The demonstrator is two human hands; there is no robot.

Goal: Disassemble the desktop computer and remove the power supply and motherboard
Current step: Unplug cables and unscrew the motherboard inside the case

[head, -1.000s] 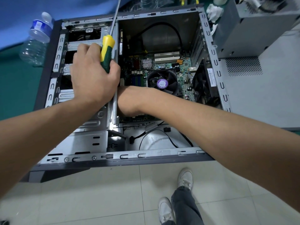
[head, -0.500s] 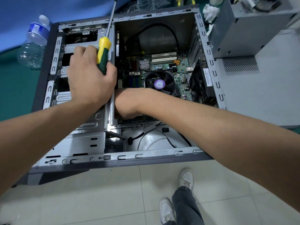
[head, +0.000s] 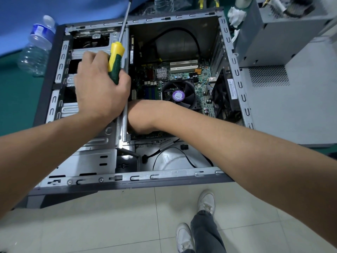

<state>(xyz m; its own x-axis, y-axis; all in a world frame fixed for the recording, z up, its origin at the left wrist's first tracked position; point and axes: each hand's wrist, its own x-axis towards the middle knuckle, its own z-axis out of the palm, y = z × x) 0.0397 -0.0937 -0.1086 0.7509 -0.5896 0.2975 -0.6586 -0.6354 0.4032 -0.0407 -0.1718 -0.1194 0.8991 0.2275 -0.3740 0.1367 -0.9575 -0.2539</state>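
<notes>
Yellow-and-green handle of a screwdriver (head: 115,65) sits gripped in the left hand (head: 101,90), its shaft running up past the fingers and out of the top edge. Just right of that hand, the right hand (head: 138,117) reaches down into the open computer case (head: 127,179); its fingers are hidden behind the drive-cage rail, so its grip cannot be told. Beyond the right wrist lies the motherboard (head: 182,75) with its fan (head: 179,95). Far right, a grey power supply (head: 277,33) is cut off.

Clear plastic water bottle (head: 37,50) on green mat (head: 16,99), white tiled floor (head: 109,221), white sneakers (head: 206,200) below.
</notes>
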